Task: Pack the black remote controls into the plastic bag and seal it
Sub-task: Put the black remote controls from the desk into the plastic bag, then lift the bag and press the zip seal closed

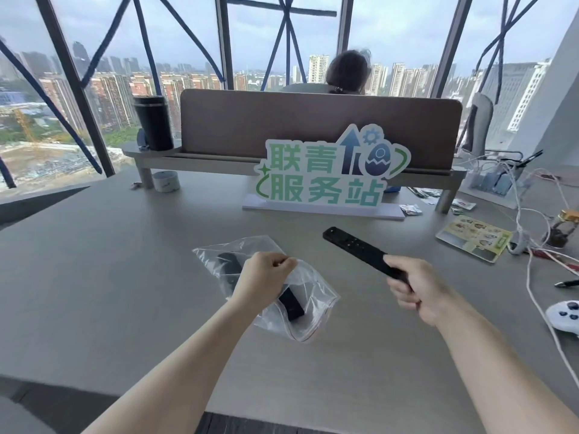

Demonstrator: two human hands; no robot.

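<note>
A clear plastic zip bag (313, 308) lies on the grey table (109, 277), its mouth facing me. One black remote control (289, 305) is inside it, partly hidden by my left hand (263, 280), which pinches the bag's upper edge. My right hand (416, 289) grips the near end of a second black remote control (354, 249). That remote is held above the table, right of the bag, with its far end pointing up and to the left.
A green and white standing sign (329, 173) sits behind the bag, before a desk divider (313, 126). Cables (529, 261), a printed card (473, 241), a pen (567, 283) and a white game controller (564, 314) crowd the right side. A black tumbler (153, 122) stands back left.
</note>
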